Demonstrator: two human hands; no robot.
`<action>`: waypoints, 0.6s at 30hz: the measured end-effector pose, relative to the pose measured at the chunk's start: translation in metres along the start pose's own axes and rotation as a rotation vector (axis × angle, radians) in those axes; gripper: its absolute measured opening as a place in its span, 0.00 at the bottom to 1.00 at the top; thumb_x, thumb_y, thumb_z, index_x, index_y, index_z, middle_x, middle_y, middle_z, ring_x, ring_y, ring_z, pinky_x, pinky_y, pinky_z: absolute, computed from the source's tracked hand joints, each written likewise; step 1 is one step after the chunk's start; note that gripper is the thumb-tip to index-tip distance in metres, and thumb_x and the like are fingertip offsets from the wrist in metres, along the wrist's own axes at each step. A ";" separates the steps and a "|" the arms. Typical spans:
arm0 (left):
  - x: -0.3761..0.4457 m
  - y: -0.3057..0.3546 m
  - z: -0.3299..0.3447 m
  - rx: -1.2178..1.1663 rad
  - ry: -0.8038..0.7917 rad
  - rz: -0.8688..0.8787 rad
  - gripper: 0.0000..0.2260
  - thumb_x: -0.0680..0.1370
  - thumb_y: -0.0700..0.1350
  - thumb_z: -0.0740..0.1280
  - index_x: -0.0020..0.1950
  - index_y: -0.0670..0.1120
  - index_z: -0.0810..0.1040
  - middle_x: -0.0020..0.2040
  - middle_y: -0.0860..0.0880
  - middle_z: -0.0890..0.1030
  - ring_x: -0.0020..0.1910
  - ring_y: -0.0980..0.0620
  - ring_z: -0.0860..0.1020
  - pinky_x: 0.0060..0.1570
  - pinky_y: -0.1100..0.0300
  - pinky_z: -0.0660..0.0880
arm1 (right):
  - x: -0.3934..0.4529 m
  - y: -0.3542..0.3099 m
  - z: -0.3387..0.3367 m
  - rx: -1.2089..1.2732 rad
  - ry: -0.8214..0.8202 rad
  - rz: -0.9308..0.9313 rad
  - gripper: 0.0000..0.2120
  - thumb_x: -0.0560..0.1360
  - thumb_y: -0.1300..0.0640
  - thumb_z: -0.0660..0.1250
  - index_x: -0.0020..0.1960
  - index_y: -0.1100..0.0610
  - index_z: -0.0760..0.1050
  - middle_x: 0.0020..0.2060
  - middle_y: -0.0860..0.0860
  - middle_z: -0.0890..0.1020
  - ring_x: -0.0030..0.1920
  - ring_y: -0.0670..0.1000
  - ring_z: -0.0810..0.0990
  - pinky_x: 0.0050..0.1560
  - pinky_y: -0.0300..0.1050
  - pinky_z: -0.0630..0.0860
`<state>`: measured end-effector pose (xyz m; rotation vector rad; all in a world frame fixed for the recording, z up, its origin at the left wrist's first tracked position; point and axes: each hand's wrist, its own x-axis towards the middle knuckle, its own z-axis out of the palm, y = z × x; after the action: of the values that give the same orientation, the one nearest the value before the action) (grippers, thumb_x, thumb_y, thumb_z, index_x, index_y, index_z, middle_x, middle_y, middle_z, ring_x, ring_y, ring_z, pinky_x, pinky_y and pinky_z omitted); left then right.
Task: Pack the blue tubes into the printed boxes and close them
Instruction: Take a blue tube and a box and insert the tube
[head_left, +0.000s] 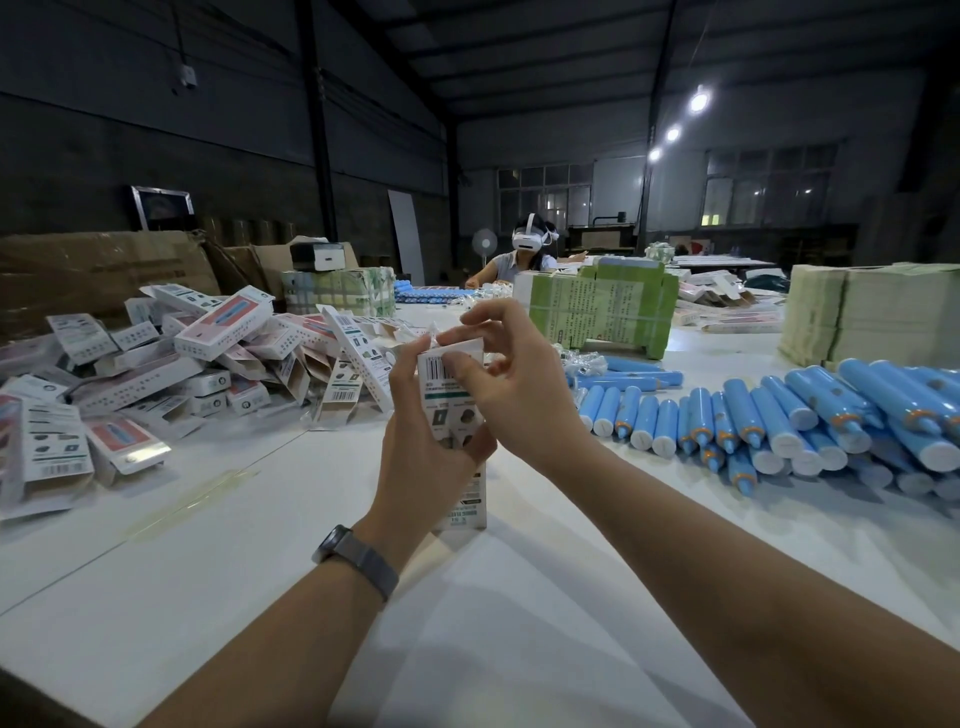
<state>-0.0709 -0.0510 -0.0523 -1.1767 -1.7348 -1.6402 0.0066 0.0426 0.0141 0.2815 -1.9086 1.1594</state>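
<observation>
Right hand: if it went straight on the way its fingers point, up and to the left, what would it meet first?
Probably the box's top flap, which the right hand already touches; beyond that, likely the pile of boxes, though depth is unclear.

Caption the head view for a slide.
Left hand holds an upright white printed cardboard box while right hand folds its top flap, blue plastic tubes alongside.

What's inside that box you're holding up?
Can't tell. The printed box stands upright in the left hand, while the right hand works its top flap. Walls and fingers hide any tube inside.
</observation>
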 end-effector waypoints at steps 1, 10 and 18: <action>0.001 0.001 0.000 -0.004 0.006 0.003 0.48 0.66 0.31 0.79 0.67 0.70 0.57 0.54 0.72 0.77 0.52 0.61 0.82 0.45 0.67 0.79 | -0.001 0.000 -0.001 0.037 -0.006 -0.001 0.13 0.76 0.62 0.70 0.51 0.48 0.70 0.49 0.48 0.84 0.49 0.47 0.84 0.42 0.45 0.83; 0.003 0.010 -0.002 -0.004 0.037 0.038 0.45 0.66 0.32 0.80 0.62 0.70 0.58 0.52 0.71 0.77 0.48 0.60 0.83 0.42 0.69 0.78 | -0.003 0.000 -0.001 0.070 0.003 -0.061 0.15 0.75 0.64 0.71 0.44 0.46 0.71 0.49 0.48 0.85 0.49 0.49 0.84 0.39 0.46 0.83; -0.001 0.010 -0.001 0.001 0.040 0.056 0.48 0.67 0.32 0.79 0.67 0.69 0.55 0.55 0.62 0.77 0.50 0.60 0.82 0.45 0.69 0.78 | -0.003 0.005 0.000 0.016 0.003 -0.035 0.08 0.76 0.60 0.71 0.45 0.50 0.74 0.51 0.45 0.84 0.51 0.49 0.82 0.41 0.44 0.82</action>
<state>-0.0622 -0.0526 -0.0474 -1.1735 -1.6634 -1.6184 0.0057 0.0442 0.0083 0.3209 -1.8857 1.1513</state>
